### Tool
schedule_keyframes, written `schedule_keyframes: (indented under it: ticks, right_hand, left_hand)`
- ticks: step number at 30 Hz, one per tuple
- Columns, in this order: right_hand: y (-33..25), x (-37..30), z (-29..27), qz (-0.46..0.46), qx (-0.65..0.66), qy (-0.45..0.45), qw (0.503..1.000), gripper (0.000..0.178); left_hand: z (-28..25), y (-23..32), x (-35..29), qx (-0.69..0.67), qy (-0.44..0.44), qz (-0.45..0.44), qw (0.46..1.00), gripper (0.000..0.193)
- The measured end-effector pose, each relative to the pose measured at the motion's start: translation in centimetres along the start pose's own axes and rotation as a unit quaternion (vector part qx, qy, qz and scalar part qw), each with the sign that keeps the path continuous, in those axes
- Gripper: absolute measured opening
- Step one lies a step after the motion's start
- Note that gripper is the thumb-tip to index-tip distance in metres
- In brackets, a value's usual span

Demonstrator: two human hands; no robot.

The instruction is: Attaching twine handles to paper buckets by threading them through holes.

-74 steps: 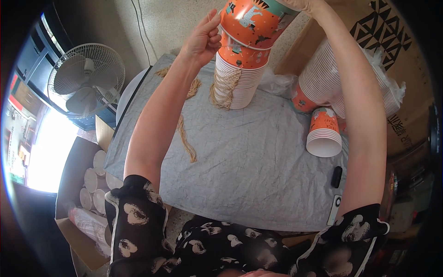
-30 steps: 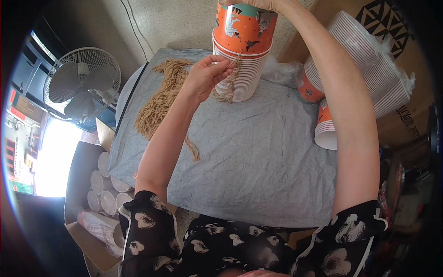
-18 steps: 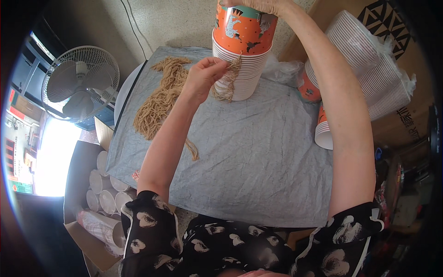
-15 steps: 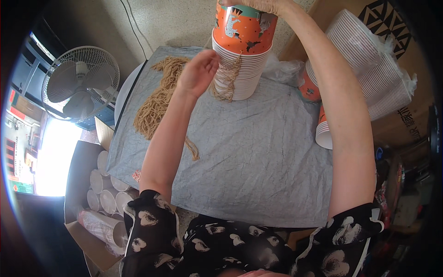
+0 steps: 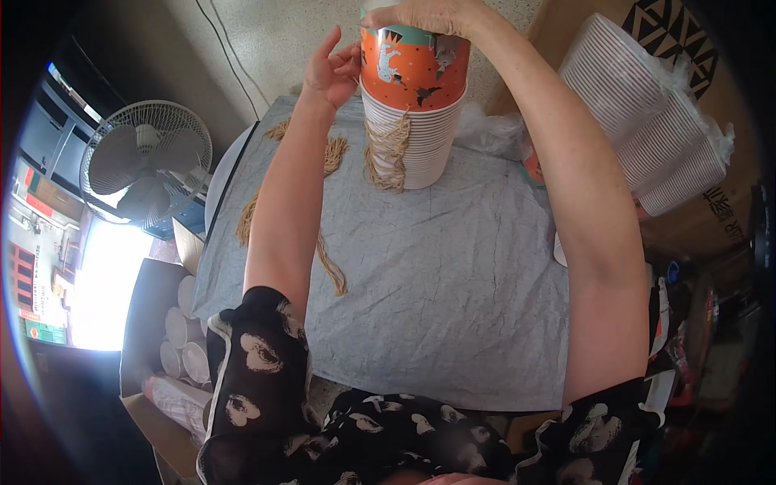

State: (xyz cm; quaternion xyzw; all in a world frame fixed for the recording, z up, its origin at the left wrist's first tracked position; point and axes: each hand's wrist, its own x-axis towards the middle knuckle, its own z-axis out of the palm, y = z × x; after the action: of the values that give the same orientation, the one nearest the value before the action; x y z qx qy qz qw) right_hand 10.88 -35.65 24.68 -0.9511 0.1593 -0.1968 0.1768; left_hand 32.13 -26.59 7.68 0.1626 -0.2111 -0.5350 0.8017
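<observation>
Daylight burns an opening at left to flat white; the cloth-covered bench is softly lit. Clutter at right sinks into shadow; fisheye distortion bends edges toward black corners.

- the right hand and the upper edge of the view hide the top of the orange bucket
- whether the left fingers touch its side, i cannot tell
- the left forearm hides the middle of the tan yarn
- the right forearm covers all but a sliver of a white cup
- glare washes out the doorway
- clutter near the right rim is too blurred to tell
</observation>
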Motion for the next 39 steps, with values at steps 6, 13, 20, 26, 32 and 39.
schedule_keyframes:
  ticks: [6,13,20,26,32,39]
  right_hand:
    - [-1.5,0.0,-1.0,-0.002,-0.015,-0.005,1.000,0.083]
    - [1.2,0.5,0.0,0.013,-0.062,-0.009,0.998,0.083]
    - [1.1,0.2,0.2,0.008,-0.040,0.012,0.999,0.086]
    - [-0.7,-0.8,-1.4,-0.004,-0.023,-0.022,0.999,0.081]
    - [0.0,-0.6,-0.1,-0.004,-0.020,0.004,1.000,0.077]
    - [0.0,-0.6,-0.8,-0.007,0.013,-0.003,1.000,0.076]
  left_hand:
    - [1.2,3.7,4.9,0.298,0.064,0.007,0.952,0.045]
    - [-0.8,1.1,8.6,0.419,0.053,-0.104,0.900,0.032]
    - [-3.5,4.1,15.5,-0.190,0.315,-0.446,0.816,0.032]
    - [-2.4,6.8,16.0,-0.098,0.208,-0.355,0.906,0.032]
    - [-4.4,5.6,12.7,-0.021,0.085,-0.267,0.960,0.032]
    - [-3.1,4.4,10.6,0.075,-0.068,-0.139,0.985,0.032]
